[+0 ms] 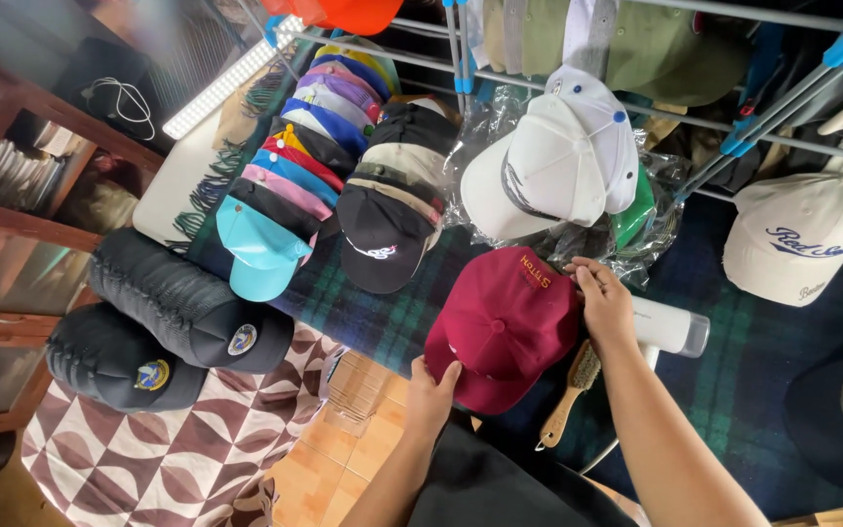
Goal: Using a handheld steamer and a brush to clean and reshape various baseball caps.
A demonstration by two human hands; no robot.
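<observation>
Holding maroon cap (500, 327) between both hands: left hand (431, 390) pinching brim edge, right hand (602, 303) gripping the back, apparently at the strap. Brush (571, 390) under right wrist. Next: steady, even hold.

Soft, even daylight fills the scene, and colours read vivid. A lit tube lamp (229, 78) at upper left is blown out to white. The plastic wrapping (658, 229) glints with small highlights. Shadows stay faint. The wide lens bends the edges, and the top-left corner is blurred.
</observation>
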